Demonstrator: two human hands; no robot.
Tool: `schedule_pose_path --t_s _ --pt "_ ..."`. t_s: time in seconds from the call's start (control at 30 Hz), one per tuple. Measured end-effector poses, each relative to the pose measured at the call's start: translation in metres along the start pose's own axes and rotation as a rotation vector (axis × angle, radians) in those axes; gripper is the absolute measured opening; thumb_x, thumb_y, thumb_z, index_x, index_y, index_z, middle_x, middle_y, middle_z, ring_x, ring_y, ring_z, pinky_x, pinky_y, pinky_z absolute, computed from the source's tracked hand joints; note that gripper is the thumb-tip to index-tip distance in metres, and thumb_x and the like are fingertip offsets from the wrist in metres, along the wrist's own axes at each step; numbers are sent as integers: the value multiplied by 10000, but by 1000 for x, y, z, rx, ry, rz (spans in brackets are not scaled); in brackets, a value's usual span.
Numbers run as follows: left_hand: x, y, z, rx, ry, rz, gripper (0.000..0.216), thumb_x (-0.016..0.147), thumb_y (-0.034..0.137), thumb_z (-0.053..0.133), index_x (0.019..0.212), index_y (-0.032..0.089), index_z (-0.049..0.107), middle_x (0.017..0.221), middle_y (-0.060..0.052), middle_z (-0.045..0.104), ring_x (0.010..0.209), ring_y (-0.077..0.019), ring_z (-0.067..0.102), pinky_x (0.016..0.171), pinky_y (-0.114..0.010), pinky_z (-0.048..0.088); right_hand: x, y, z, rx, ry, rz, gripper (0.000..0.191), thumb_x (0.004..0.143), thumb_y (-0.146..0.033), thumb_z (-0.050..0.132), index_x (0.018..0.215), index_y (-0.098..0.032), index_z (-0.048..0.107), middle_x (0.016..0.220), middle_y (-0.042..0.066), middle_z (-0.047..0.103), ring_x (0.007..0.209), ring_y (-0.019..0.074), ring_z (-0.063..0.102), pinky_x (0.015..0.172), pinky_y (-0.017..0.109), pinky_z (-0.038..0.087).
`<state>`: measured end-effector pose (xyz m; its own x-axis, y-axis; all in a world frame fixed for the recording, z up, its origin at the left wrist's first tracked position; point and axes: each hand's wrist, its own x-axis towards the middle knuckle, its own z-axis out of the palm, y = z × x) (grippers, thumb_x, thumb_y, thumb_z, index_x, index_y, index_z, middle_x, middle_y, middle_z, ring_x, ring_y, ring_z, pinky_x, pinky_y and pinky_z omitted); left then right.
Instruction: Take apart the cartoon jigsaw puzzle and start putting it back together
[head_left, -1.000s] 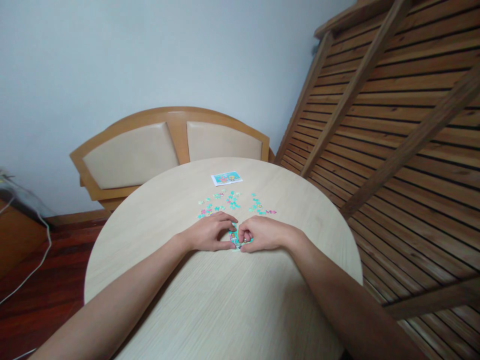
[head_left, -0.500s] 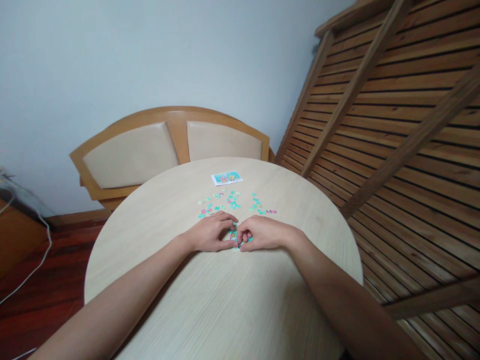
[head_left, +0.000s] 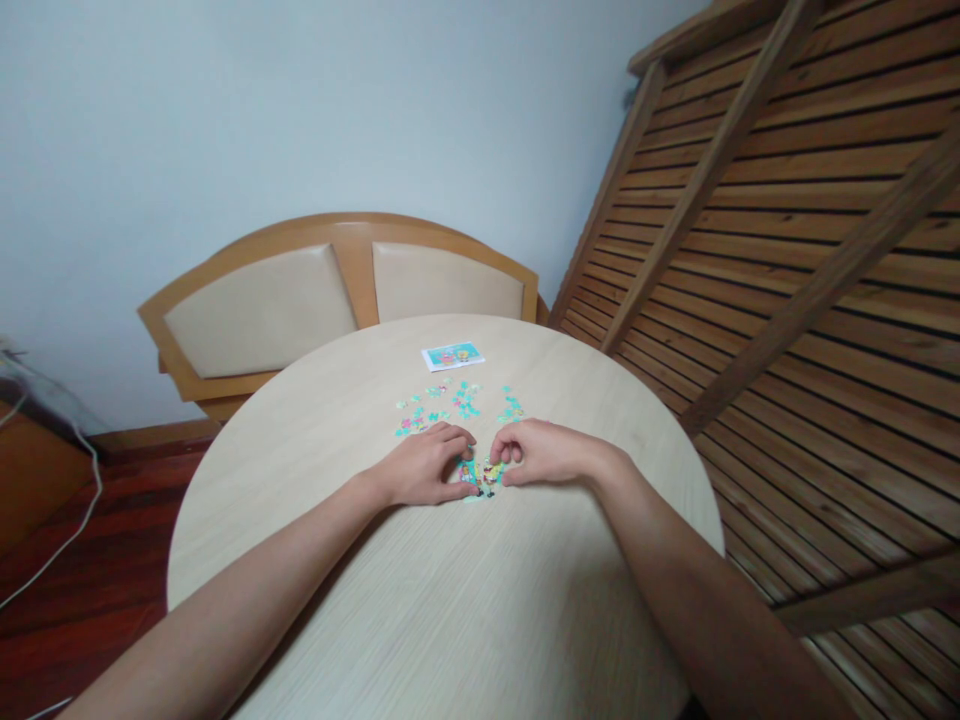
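Note:
A partly joined jigsaw puzzle (head_left: 491, 472), teal with yellow and pink cartoon parts, lies flat on the table between my two hands. My left hand (head_left: 431, 465) lies along its left side, thumb and curved fingers gripping that edge. Over the right side is my right hand (head_left: 536, 453), its thumb and index finger apart; no piece shows lifted between them. A narrow gap seems to run down the puzzle's middle. Loose jigsaw pieces (head_left: 465, 400), mostly teal, lie scattered just beyond my hands. More teal pieces (head_left: 510, 405) sit behind my right hand, which partly hides that group.
A small picture card (head_left: 453, 356) with the cartoon image lies toward the far side of the round pale wooden table (head_left: 420, 620). Behind it stands a padded bench back (head_left: 262, 310). A slatted wooden panel (head_left: 817, 300) leans on the right. A white cable (head_left: 97, 480) hangs at left.
My right hand has moved right and slightly away from me, its fingertips spreading and uncovering the puzzle's yellow part. My left hand has stayed nearly in place.

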<state>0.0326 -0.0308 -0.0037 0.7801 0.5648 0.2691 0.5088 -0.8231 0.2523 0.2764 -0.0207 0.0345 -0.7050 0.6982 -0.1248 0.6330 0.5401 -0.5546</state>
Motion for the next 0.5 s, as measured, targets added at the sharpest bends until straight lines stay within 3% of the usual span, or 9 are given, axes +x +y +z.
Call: schedule_pose_path --t_s 0.23,0.5 --pt "0 1 -1 -13 7 -1 368 871 530 649 1023 198 598 1143 -108 645 1082 -276 594 974 -412 464 1 0 2 -74 35 36 432 692 -331 760 1096 -182 721 1057 69 718 911 218 633 788 280 462" --pt "0 1 -1 -8 -3 1 361 874 524 650 1019 199 592 1146 -103 645 1080 -275 593 970 -405 465 3 0 4 -61 37 -43 373 734 -224 695 1104 -185 725 1066 63 726 912 204 647 792 272 458"
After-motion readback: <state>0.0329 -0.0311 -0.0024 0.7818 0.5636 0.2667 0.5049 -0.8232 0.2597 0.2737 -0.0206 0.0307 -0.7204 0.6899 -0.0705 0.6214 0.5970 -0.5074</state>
